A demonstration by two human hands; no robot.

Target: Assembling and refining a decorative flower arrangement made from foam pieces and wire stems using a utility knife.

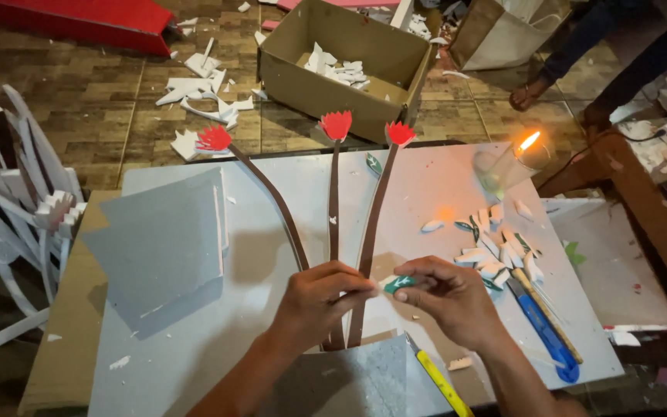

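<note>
A small green leaf-shaped piece (397, 284) is pinched between the fingertips of my right hand (445, 297) and my left hand (319, 301). Both hands meet over the lower ends of three brown stems (332, 208) that lie on a white foam board (287, 232). Each stem carries a red paper flower: left (214, 139), middle (336, 123), right (400, 133). A pile of white and green leaf cutouts (496, 251) lies just right of my right hand.
A lit candle in a glass (515, 162) stands at the board's far right. A blue cutter (542, 328) and a yellow cutter (438, 378) lie near the front. A grey foam block (164, 247) sits left. A cardboard box (345, 66) and another person's feet (530, 93) are beyond.
</note>
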